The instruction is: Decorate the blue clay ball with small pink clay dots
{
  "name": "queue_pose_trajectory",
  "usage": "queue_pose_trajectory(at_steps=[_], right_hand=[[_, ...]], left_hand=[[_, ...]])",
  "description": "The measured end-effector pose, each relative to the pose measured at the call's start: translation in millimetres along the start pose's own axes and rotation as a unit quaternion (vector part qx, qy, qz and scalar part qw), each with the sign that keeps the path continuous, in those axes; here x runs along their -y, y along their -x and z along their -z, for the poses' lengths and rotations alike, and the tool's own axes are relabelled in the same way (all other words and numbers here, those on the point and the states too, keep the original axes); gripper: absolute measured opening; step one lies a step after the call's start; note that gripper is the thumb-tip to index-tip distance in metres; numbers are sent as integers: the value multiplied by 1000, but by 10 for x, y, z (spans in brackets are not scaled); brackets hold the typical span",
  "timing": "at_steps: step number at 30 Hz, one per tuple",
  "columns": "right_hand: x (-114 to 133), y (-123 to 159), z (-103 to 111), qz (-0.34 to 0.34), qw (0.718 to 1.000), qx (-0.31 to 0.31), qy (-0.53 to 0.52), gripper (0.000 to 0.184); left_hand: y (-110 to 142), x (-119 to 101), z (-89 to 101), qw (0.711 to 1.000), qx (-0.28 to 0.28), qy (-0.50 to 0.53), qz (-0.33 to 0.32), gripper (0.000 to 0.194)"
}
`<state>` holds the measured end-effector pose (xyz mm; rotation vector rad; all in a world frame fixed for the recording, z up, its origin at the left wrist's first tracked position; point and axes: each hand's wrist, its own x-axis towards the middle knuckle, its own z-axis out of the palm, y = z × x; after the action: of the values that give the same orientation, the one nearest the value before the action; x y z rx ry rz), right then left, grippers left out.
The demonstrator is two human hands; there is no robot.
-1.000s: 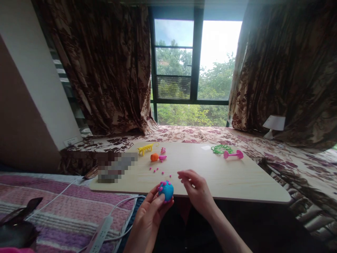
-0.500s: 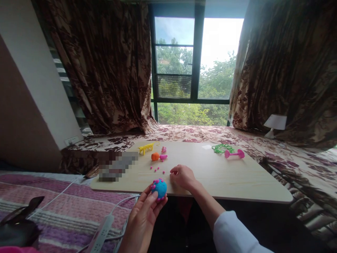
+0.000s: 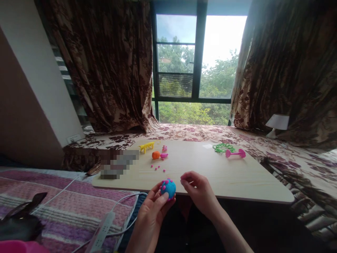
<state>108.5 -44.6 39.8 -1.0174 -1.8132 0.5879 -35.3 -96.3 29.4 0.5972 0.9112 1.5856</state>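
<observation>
My left hand [image 3: 154, 207] is wrapped round a blue clay ball [image 3: 169, 189] dotted with pink clay bits, just in front of the table's near edge. To its right is my right hand [image 3: 198, 188], thumb and forefinger pinched together above the near edge. Whatever sits between those fingertips is too small to make out. Several tiny pink clay pellets [image 3: 158, 167] lie on the table beyond the ball. Behind them stand an orange clay lump [image 3: 156, 155] and a pink clay piece [image 3: 164, 155].
On the pale table [image 3: 200, 160] are a yellow animal figure [image 3: 146, 147], a small pink figure [image 3: 164, 148], green string [image 3: 223, 148] and a pink dumbbell-shaped piece [image 3: 235, 153]. A blurred-out object [image 3: 119, 165] lies at left. A power strip [image 3: 102, 230] rests on the bed.
My right hand has lifted off the tabletop and moved right, toward me, fingers pinched. My left hand with the clay ball has shifted slightly right, and the ball has turned a little.
</observation>
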Motion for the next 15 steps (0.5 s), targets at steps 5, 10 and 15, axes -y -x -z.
queue_pose_trajectory(at_steps=[5, 10, 15], right_hand=[[240, 187, 112, 26, 992, -11, -119, 12], [326, 197, 119, -11, 987, 8, -158, 7], [310, 224, 122, -39, 986, 15, -160, 13]], left_hand=[[160, -47, -91, 1000, 22, -4, 4, 50], [235, -102, -141, 999, 34, -2, 17, 47], [257, -118, -166, 999, 37, -5, 21, 45]])
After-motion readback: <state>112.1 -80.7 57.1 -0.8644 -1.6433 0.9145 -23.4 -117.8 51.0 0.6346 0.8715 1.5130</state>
